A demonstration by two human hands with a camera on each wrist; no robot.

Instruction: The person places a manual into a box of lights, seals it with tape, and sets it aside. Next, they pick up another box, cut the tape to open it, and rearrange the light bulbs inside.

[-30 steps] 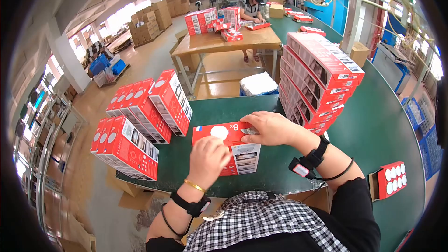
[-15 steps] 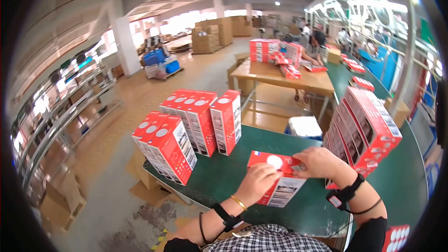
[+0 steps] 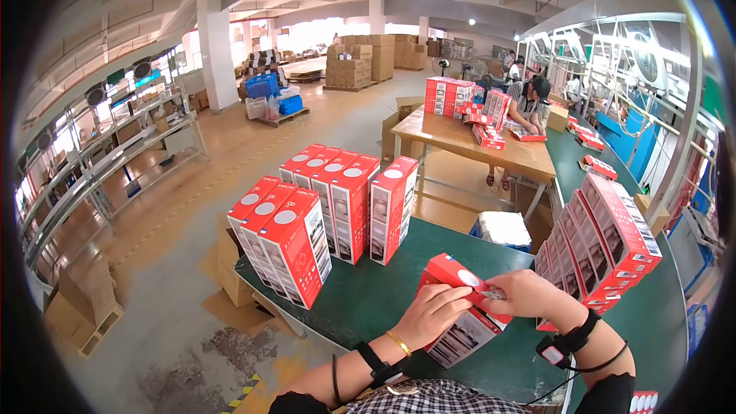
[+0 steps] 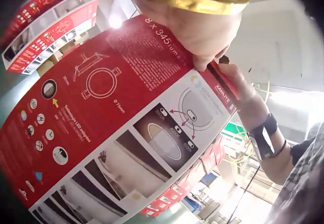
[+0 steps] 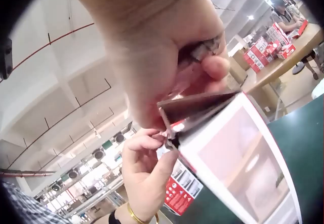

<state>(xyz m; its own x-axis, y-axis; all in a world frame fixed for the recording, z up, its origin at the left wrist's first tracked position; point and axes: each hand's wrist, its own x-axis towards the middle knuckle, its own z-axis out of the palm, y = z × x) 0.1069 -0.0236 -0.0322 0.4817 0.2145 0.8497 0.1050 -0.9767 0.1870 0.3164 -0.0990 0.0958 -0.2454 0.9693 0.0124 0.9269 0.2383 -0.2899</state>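
Observation:
A red and white carton (image 3: 464,340) with printed lamp pictures stands tilted on the green table (image 3: 356,284), between both hands. My left hand (image 3: 435,313) is at its top edge. In the right wrist view, the thumb and forefinger of that hand pinch the edge of the carton's top flap (image 5: 200,108), which is partly lifted. My right hand (image 3: 529,294) is over the other end of the top, its fingers curled around a small greyish, crumpled-looking piece (image 5: 206,49). What this piece is, I cannot tell. In the left wrist view the carton's printed side (image 4: 101,112) fills much of the picture.
Several similar cartons (image 3: 295,261) stand upright at the table's left end, with one carton (image 3: 389,218) slightly apart. A tall carton stack (image 3: 594,253) leans at the right. Beyond are a white bundle (image 3: 502,228) and a brown table (image 3: 429,129), where another person (image 3: 527,103) works.
The head view has swung left and up. The carton has gone from upright to tilted, and my left hand has come closer to my right hand along its top.

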